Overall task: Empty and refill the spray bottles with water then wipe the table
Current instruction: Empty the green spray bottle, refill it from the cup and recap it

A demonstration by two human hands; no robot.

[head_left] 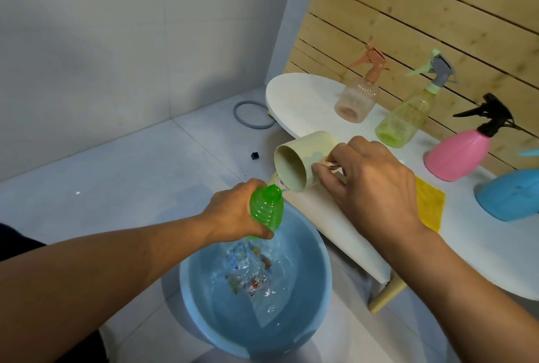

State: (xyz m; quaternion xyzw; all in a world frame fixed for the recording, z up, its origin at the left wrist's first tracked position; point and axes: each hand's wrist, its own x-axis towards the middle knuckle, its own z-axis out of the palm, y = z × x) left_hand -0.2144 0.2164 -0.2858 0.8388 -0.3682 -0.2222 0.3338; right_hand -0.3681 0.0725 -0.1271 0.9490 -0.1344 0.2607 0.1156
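My left hand (233, 212) grips a green ribbed bottle (267, 207) with no spray head, held over a blue basin (204, 313) of water on the floor. My right hand (370, 184) holds the handle of a cream cup (303, 162), tipped on its side. A thin stream of water runs from the cup's rim into the bottle's mouth. On the white table (300, 100) stand a peach spray bottle (357, 100), a pale green spray bottle (408, 117), a pink spray bottle (460, 155) with a black head and a blue bottle (513, 196). A yellow cloth (430, 205) lies flat on the table.
A grey ring (252, 114) and a small black cube (255, 155) lie on the white tiled floor. A wooden slat wall (437, 12) backs the table. The table's wooden leg (385, 295) stands beside the basin.
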